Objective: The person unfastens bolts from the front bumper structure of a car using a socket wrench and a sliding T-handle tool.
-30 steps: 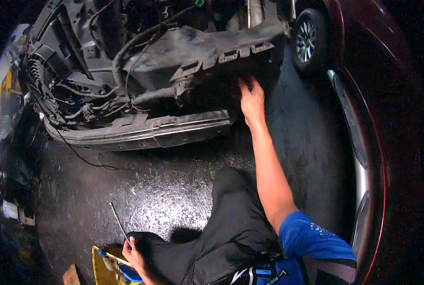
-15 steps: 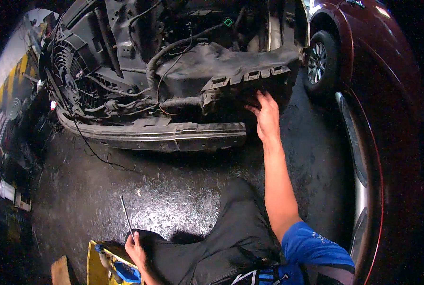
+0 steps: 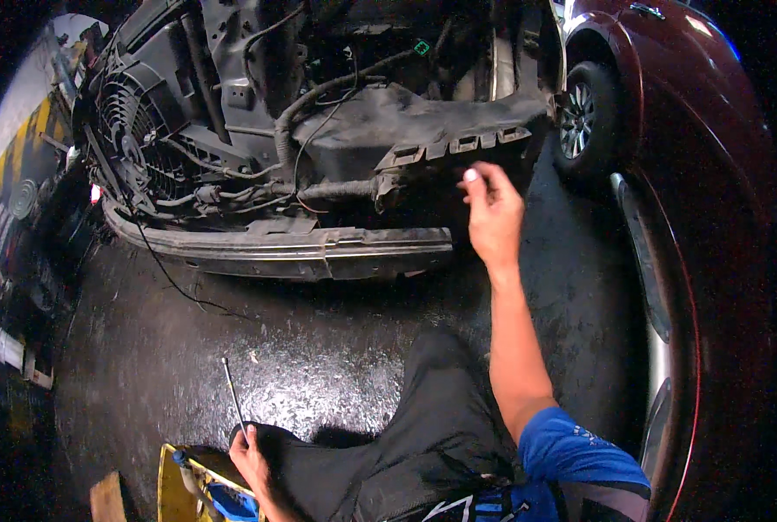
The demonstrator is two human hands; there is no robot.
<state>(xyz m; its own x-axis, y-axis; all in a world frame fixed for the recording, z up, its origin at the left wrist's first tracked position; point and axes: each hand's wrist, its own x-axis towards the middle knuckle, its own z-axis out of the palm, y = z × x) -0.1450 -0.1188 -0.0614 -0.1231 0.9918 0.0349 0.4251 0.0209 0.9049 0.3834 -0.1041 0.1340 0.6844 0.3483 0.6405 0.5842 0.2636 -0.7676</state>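
Since the earlier frames the right hand (image 3: pixel 495 213) has come off the edge of the black plastic panel (image 3: pixel 432 117) and now hangs in the air just short of it, at about one o'clock from the person's knee (image 3: pixel 436 365). Its fingers are loosely curled with the thumb and forefinger drawn near each other; nothing shows between them, and whether they pinch something small cannot be told. The stripped car front has also drifted lower and to the right in the view.

Down at seven o'clock, the left hand (image 3: pixel 251 452) is closed around the handle end of a thin metal rod (image 3: pixel 232 391), which slants up toward eleven o'clock over the wet, dark floor (image 3: pixel 319 348). Just beside that hand, at its seven o'clock, lies a yellow and blue object (image 3: pixel 188 478), only partly in view.

Across the top sits the car's front with the bumper cover off: a long grey bumper beam (image 3: pixel 301 248) runs from nine o'clock toward the centre, a radiator fan (image 3: pixel 132 130) stands at ten o'clock, and a ribbed hose (image 3: pixel 336 190) lies just above the beam. A loose black wire (image 3: pixel 175 283) trails from the beam onto the floor. At two to four o'clock stands a dark red car (image 3: pixel 693 174) with its wheel (image 3: pixel 580 117) near the raised hand.
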